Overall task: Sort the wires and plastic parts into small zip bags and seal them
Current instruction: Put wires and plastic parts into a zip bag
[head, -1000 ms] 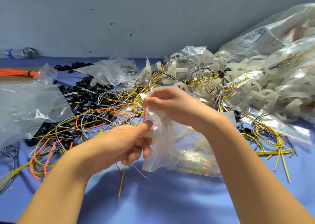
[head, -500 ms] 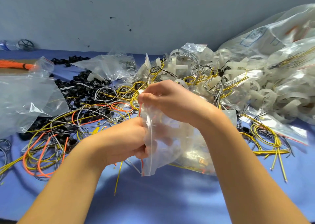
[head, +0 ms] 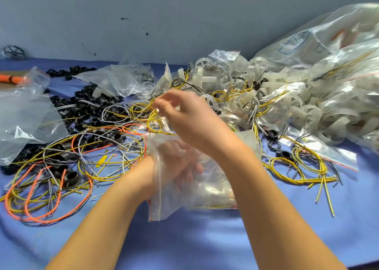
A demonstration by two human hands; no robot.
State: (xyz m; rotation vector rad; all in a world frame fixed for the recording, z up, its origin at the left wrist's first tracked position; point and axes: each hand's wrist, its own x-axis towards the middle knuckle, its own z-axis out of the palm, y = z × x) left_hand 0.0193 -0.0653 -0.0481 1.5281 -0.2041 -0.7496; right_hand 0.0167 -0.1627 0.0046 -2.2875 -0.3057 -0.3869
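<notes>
Head view, single frame; some motion blur on the upper hand.

- Small zip bag (head: pixel 164 200): centre of frame, on the blue table cover (head: pixel 184 243), mouth to the left with a red strip along the edge. Whitish parts and a bit of yellow wire sit in its lower right corner.
- Left hand (head: pixel 178 163): inside the bag through the mouth, seen only through the film. Fingers point toward the right of frame; cannot tell whether they grip anything.
- Right hand (head: pixel 188 118): raised above the bag, just up from centre, apart from it. Fingers curled, thumb and forefinger tips close together over the yellow wire coils (head: pixel 143 113). Blurred; cannot tell if anything is pinched.
- Left of centre: black threaded plastic rings (head: pixel 71 178) tangled with yellow, grey and orange wire loops (head: pixel 30 200).
- Centre right: more yellow wire loops (head: pixel 297 167) lying flat on the cover.
- Upper centre to right: heap of white plastic wheel parts (head: pixel 205 78), many in large clear bags (head: pixel 328 54).
- Left edge: crumpled clear bag (head: pixel 20 115); above it an orange wire bundle (head: pixel 12 77).
- Upper left corner: black spoked wheel (head: pixel 14 52) against the grey wall (head: pixel 164 13).
</notes>
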